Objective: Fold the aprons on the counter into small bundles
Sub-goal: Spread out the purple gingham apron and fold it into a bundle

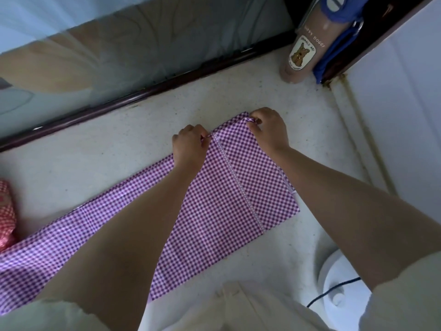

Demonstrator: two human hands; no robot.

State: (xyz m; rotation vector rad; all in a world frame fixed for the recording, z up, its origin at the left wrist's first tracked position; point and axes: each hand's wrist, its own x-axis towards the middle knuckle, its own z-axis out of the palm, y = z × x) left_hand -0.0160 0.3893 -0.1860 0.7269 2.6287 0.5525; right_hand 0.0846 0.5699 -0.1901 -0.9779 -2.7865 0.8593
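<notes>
Purple apron (229,187) mid-fold: both hands, left (189,146) and right (268,130), pinch its far edge beside the bottle (301,53); next, draw it nearer.

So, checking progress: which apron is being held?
The purple checked apron, spread flat on the counter; the red apron sits untouched at the left edge.

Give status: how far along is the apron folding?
Done, apparently: a red checked bundle sits at the left edge of the counter, only partly in view. In hand: the purple gingham apron lies folded into a long strip; left hand and right hand pinch its far edge. Left: folding that strip down into a small bundle.
</notes>
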